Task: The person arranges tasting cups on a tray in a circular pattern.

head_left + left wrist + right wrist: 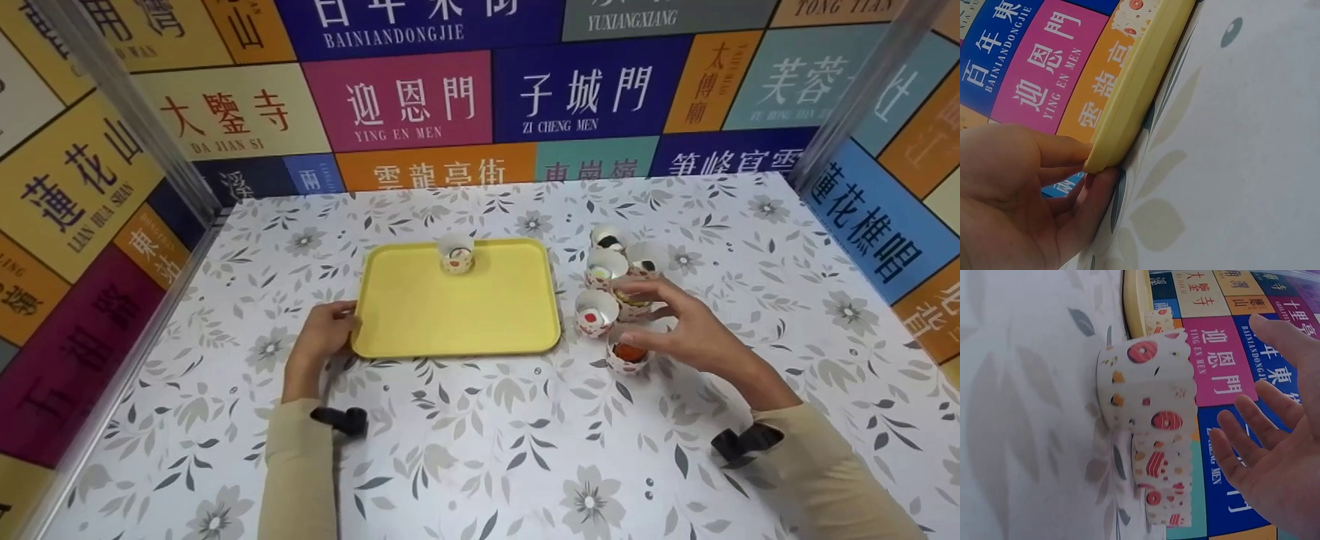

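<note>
My left hand (326, 330) pinches the left rim of a yellow tray (450, 319), thumb over the edge and fingers beneath it in the left wrist view. A patterned paper baking cup (457, 262) stands near the tray's back edge. To the right of the tray, several similar cups cluster on the table. Over the nearest ones hovers my right hand (694, 334), thumb and fingers spread. Under its thumb is a cup with orange-red contents (628, 363); left of that, a cup with a red piece inside (596, 321). The hand partly covers another cup (637, 309).
Behind these stand a cup with a pale green-yellow item (606, 270) and two with dark contents, one at the back (606, 238) and one to the right (646, 256). A floral cloth (450, 450) covers the table. Lettered panels (412, 101) wall the back and sides.
</note>
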Demonstrator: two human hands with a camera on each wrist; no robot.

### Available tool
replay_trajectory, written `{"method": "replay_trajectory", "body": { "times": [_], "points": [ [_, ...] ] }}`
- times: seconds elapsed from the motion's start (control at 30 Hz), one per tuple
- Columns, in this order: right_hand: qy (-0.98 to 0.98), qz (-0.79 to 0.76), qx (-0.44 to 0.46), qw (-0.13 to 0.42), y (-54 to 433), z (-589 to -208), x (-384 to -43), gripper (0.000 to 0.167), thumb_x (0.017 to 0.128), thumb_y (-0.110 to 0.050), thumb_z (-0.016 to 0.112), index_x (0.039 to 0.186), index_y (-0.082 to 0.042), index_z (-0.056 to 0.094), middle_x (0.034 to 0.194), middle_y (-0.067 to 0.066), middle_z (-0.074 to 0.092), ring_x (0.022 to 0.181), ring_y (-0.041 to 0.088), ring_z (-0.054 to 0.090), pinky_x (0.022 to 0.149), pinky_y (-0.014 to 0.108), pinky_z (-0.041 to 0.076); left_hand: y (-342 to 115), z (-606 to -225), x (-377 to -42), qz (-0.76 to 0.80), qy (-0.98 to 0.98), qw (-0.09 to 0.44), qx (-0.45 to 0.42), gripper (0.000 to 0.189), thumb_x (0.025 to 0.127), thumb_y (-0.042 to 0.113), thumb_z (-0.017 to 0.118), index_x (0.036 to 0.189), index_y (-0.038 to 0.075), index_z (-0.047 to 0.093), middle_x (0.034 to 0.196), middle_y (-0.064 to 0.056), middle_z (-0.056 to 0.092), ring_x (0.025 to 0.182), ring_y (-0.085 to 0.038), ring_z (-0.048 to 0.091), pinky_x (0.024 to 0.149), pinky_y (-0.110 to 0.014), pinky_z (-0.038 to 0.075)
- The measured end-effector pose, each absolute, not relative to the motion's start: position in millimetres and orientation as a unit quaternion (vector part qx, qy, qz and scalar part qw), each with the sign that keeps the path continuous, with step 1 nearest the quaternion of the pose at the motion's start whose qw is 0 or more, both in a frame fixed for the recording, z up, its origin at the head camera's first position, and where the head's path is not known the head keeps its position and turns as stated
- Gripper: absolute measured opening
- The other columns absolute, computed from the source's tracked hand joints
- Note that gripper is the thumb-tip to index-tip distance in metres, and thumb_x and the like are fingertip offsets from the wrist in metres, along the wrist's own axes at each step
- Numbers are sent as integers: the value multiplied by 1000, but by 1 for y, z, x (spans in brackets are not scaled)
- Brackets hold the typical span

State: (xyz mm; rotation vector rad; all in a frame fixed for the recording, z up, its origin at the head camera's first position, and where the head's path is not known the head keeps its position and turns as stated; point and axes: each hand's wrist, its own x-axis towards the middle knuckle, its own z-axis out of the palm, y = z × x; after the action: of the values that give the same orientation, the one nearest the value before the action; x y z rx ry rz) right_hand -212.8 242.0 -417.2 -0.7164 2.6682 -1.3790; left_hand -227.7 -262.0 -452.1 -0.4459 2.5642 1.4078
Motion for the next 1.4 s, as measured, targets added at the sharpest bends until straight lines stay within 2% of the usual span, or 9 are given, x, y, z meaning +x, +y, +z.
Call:
{"method": "replay_trajectory", "body": {
  "times": [0.23, 0.57, 0.8, 0.97, 1.13, 1.4],
  "points": [
    [887, -410, -201, 72, 252, -423, -206, 77, 83, -29, 83, 147, -14, 44, 149, 7, 48, 129, 30, 49, 101, 36, 42, -262, -454, -229, 463, 871, 84, -138, 46, 100, 7, 47, 145, -2, 49, 136, -28, 59, 102, -24, 66, 76, -25, 55],
    [884, -416, -186, 102, 257, -428, -205, 74, 83, -30, 82, 145, -11, 45, 141, 15, 55, 123, 32, 54, 91, 30, 50, -261, -452, -228, 456, 875, 89, -138, 47, 101, 9, 47, 146, -1, 48, 138, -27, 57, 109, -27, 64, 82, -28, 54],
    [892, -400, -177, 115, 257, -433, -205, 78, 79, -37, 84, 143, -13, 48, 140, 13, 54, 123, 31, 54, 92, 28, 49, -261, -452, -227, 450, 881, 77, -123, 46, 100, 9, 47, 145, -2, 50, 137, -29, 58, 109, -30, 66, 81, -29, 54],
    [897, -390, -169, 124, 258, -436, -203, 79, 78, -40, 85, 143, -14, 47, 140, 13, 54, 122, 32, 56, 93, 31, 50, -261, -454, -227, 436, 890, 75, -114, 46, 100, 10, 48, 144, -2, 51, 136, -29, 59, 110, -32, 66, 85, -32, 55],
    [893, -396, -164, 135, 258, -435, -202, 79, 78, -39, 85, 142, -14, 46, 141, 18, 52, 118, 35, 58, 91, 37, 50, -262, -453, -229, 442, 886, 76, -118, 46, 100, 9, 48, 145, -1, 51, 136, -28, 59, 107, -29, 66, 81, -29, 54],
    [880, -416, -172, 150, 254, -437, -204, 80, 77, -33, 87, 142, -16, 45, 138, 16, 54, 116, 33, 60, 87, 26, 52, -262, -454, -228, 452, 878, 79, -136, 47, 99, 8, 48, 146, -1, 49, 137, -28, 58, 105, -26, 67, 77, -25, 54]
  ]
}}
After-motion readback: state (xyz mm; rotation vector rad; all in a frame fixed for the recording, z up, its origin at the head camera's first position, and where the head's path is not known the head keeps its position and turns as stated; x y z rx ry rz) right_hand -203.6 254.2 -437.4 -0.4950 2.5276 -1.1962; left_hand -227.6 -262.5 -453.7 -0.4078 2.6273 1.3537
